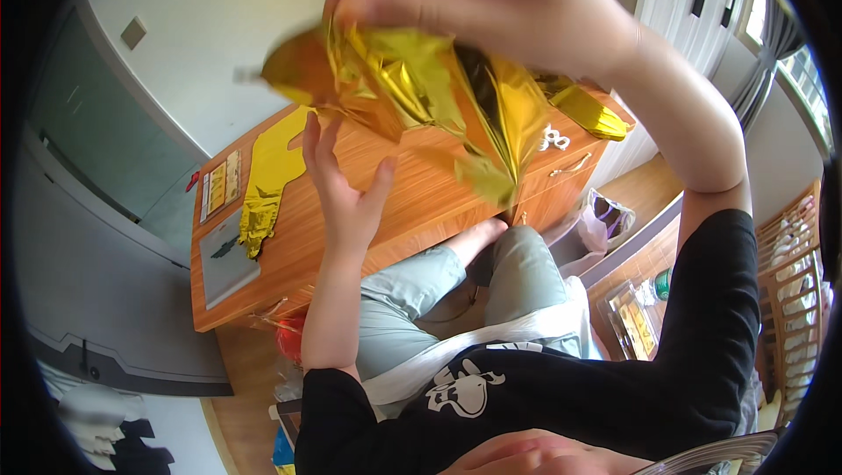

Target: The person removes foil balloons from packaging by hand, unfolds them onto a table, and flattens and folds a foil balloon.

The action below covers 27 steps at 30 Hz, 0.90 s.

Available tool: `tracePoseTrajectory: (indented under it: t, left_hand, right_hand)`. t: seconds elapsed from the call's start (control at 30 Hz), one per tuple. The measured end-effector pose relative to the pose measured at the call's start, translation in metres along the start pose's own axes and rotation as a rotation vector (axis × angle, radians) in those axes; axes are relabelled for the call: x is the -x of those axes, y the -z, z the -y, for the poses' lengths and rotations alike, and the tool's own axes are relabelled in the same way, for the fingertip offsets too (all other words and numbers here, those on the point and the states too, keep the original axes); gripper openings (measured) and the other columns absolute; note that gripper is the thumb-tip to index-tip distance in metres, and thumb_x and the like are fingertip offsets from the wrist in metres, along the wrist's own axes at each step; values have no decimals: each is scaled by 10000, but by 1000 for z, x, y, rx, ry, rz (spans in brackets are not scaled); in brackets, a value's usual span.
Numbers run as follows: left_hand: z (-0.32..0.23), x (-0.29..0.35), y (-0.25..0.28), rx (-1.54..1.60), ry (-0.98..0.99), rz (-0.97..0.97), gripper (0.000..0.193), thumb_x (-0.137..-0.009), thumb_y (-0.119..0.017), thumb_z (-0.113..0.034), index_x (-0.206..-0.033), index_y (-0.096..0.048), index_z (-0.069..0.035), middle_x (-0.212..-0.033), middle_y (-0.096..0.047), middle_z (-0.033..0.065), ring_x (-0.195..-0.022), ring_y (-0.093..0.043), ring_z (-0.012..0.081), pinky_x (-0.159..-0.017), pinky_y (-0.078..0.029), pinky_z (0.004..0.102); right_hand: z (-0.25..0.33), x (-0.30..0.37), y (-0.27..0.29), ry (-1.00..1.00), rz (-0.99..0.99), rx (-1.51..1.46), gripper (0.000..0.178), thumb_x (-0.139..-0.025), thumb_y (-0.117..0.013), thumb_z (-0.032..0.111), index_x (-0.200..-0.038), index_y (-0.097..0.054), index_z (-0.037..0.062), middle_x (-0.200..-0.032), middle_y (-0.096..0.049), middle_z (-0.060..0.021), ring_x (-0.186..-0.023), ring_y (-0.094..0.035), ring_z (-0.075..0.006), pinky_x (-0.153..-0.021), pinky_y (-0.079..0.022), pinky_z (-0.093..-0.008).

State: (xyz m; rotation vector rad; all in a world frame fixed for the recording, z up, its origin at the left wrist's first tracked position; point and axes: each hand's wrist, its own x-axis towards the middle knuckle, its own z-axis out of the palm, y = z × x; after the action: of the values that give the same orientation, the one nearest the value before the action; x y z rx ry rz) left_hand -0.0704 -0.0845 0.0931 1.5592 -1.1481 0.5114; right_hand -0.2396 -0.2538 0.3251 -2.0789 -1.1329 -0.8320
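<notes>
My right hand [491, 6] is raised at the top, its fingers closed on a crumpled, shiny gold foil balloon [412, 76] that looks limp and uninflated. The foil hangs below the hand and is partly blurred. Just under its left part, my left hand [346, 190] is held up with fingers and thumb apart; nothing shows between them. On the left of the wooden desk [351, 229] lies another flat gold foil piece [274, 159], wrinkled at its near end. A third gold foil piece [592, 114] rests at the desk's right end, partly hidden by my right arm.
A grey flat panel [230, 260] and a patterned flat package [219, 185] lie along the desk's left edge. White looped pieces [553, 137] sit near its right edge. Below stands a plastic bag [596, 228]. My legs [517, 278] reach under the desk.
</notes>
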Motion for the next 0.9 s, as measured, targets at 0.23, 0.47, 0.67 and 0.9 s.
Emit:
tracePoseTrajectory:
  t: [0.23, 0.47, 0.67, 0.9]
  left_hand:
    - [7, 0, 6, 630, 124, 143, 1039, -843, -863, -319, -1588, -180, -75, -1586, -345, 189, -1453, -380, 315, -1144, -388, 447]
    - [18, 4, -12, 718, 650, 434, 906, -903, -781, -76, -1614, -221, -25, -1427, -563, 116, -1261, -573, 193, -1047, -484, 331]
    - [76, -12, 18, 413, 876, 543, 867, -868, -800, -83, -1566, -304, 52, -1524, -487, 165, -1330, -533, 210, -1068, -465, 334]
    - [137, -3, 57, -56, 867, 575, 953, -833, -849, -108, -1582, -275, 30, -1525, -473, 243, -1348, -533, 258, -1105, -443, 381]
  right_hand:
    - [-78, 21, 47, -551, -380, -320, 194, -1037, -644, 230, -1071, -667, 41, -928, -694, -35, -745, -641, -111, -689, -569, -251]
    - [-223, 103, 26, -926, -427, -3, 369, -1026, -637, 411, -1094, -712, 56, -931, -711, -4, -819, -664, -81, -739, -553, -283]
    - [-286, 219, 61, -896, 372, 850, 408, -942, -677, 405, -1153, -715, 58, -1018, -744, -142, -939, -703, -276, -844, -547, -387]
    - [-311, 320, 59, -1190, 439, 837, 415, -852, -696, 247, -1239, -683, 97, -1143, -725, -169, -1092, -675, -354, -910, -542, -453]
